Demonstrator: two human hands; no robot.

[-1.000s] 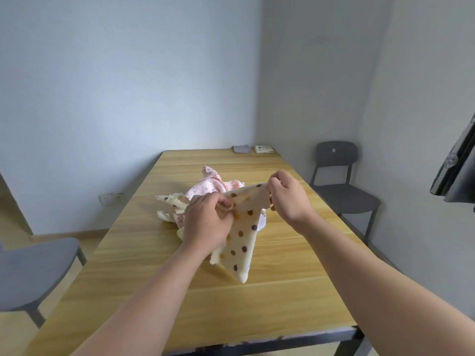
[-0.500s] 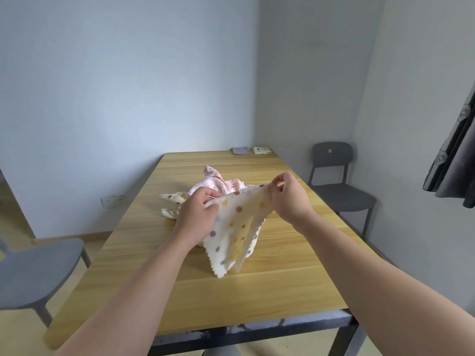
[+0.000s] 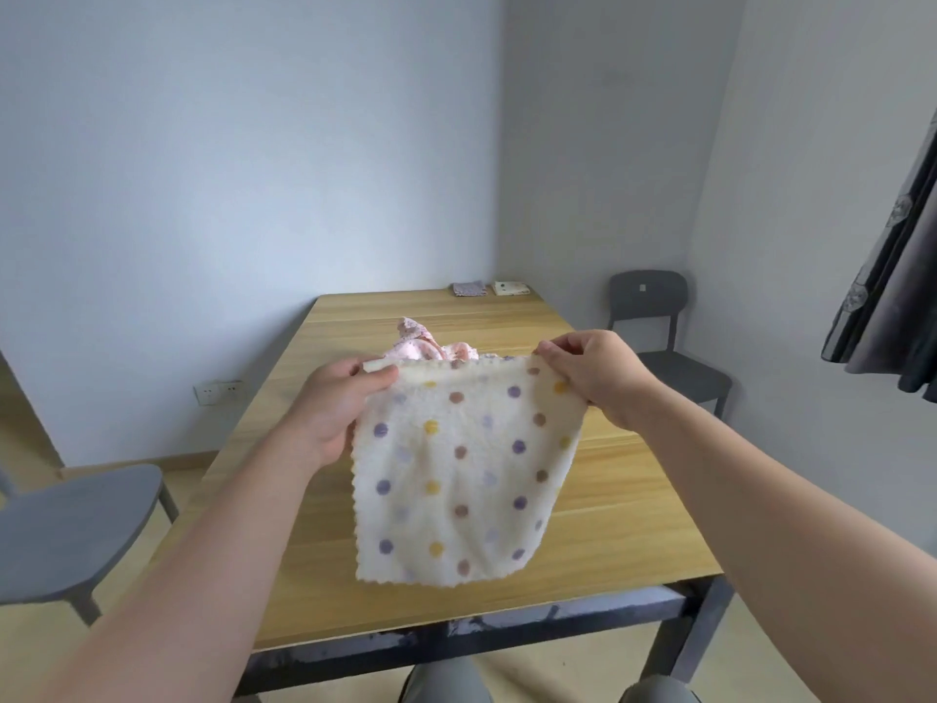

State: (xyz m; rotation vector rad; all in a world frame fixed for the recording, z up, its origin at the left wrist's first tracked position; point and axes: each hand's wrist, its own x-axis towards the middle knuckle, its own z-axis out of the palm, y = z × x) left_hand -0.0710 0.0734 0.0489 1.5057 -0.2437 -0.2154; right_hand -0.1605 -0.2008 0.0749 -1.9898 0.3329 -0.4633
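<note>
Hanging above the near half of the table (image 3: 634,525), the dotted cloth (image 3: 461,474) is pinched at its top corners by the left hand (image 3: 334,413) and the right hand (image 3: 590,375) (thumb against fingers), so a weak pinch could let one corner fall.

My left hand (image 3: 337,413) and right hand (image 3: 590,370) are bare, with nothing worn on fingers or wrists. My left forearm (image 3: 203,550) and right forearm (image 3: 760,499) are bare too, all the way to where they leave the view. At the bottom edge my two knees (image 3: 443,682) show in plain grey trousers of smooth, unpatterned cloth.
</note>
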